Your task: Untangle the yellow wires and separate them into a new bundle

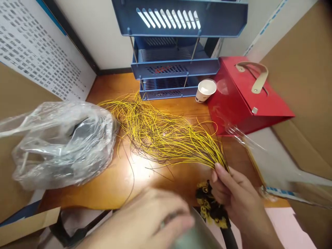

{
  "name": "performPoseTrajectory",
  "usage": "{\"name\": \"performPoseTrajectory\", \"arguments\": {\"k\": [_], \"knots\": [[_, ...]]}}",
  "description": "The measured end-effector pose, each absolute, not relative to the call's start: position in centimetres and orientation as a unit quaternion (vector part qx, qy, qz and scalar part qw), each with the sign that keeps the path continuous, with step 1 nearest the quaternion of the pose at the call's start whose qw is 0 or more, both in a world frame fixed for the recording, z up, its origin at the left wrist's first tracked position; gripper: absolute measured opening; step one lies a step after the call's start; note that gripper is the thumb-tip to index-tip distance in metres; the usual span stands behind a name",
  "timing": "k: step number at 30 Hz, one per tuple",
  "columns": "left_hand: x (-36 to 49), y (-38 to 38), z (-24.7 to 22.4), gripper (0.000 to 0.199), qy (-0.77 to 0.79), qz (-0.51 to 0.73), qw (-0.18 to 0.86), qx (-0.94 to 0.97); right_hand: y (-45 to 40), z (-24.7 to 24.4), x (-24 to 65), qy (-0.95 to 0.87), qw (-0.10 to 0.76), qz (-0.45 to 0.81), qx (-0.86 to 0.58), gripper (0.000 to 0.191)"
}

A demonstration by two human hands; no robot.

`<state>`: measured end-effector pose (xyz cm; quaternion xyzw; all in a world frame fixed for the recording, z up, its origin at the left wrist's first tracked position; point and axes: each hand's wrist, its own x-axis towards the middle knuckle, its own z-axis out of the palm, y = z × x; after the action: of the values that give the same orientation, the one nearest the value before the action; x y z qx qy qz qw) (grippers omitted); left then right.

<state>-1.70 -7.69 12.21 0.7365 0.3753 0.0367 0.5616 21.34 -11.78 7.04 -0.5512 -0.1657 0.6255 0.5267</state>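
A large tangled bundle of thin yellow and dark wires (166, 135) spreads across the wooden table. At its right end my right hand (233, 190) is closed around the gathered wires. Just below that grip hang black and yellow connector ends (209, 204), partly hidden by the fingers. My left hand (166, 218) is near the table's front edge, blurred by motion, with its fingers curled; what it holds, if anything, cannot be made out. It is apart from the wires.
On the left lies a clear plastic bag (67, 148) with dark contents. Blue stacked trays (178, 69) stand at the back, beside a paper cup (205, 90) and a red box (249, 97) with a handle. Cardboard (303, 69) borders the right side.
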Motion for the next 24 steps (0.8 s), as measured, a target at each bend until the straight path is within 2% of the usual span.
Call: {"name": "performPoseTrajectory", "arguments": {"k": [5, 10, 14, 17, 22, 24], "knots": [[5.6, -5.7, 9.0, 0.048, 0.393, 0.241, 0.74, 0.49, -12.0, 7.6, 20.2, -0.198, 0.519, 0.604, -0.572, 0.049], [8.0, -5.9, 7.8, 0.042, 0.374, 0.344, 0.807, 0.301, -12.1, 7.7, 19.6, -0.208, 0.523, 0.595, -0.574, 0.051], [8.8, -5.5, 8.3, 0.027, 0.365, 0.421, 0.803, 0.212, -12.0, 7.2, 19.7, -0.188, 0.546, 0.596, -0.559, 0.046], [8.2, -4.2, 8.8, 0.026, 0.359, 0.484, 0.776, 0.186, -11.8, 6.6, 20.2, -0.157, 0.58, 0.594, -0.535, 0.042], [5.8, -1.8, 9.6, 0.025, 0.395, 0.48, 0.646, 0.442, -11.3, 5.9, 21.1, -0.131, 0.621, 0.565, -0.528, 0.038], [5.0, -0.7, 10.0, 0.024, 0.397, 0.494, 0.61, 0.476, -11.1, 5.7, 21.3, -0.128, 0.624, 0.562, -0.528, 0.038]]}}
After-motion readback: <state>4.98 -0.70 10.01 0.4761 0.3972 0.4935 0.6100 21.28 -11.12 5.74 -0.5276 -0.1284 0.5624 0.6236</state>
